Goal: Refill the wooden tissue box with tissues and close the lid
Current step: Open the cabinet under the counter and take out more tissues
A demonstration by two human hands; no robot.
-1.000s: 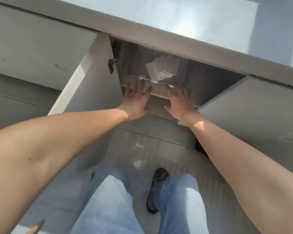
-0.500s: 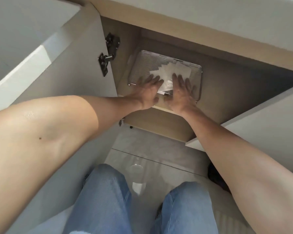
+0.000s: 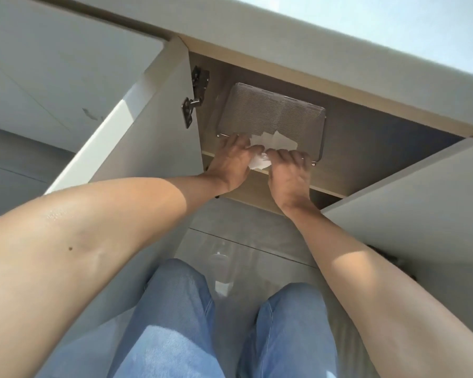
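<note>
A grey ribbed tissue box sits inside an open cabinet, up against its left inner corner. White tissues stick out of the box's near edge, and a crumpled part hangs between my hands. My left hand grips the box's near left edge, its fingers curled against the tissues. My right hand holds the near right edge, fingers bent over the rim. Whether the lid is closed cannot be made out.
The cabinet's left door stands open with a metal hinge by the box. Another door is open on the right. A countertop edge runs above. My jeans-clad legs stand on the tiled floor below.
Both hands have slid from the top of the box back to its near edge. The tissues now bunch between the hands. The camera view has shifted.
</note>
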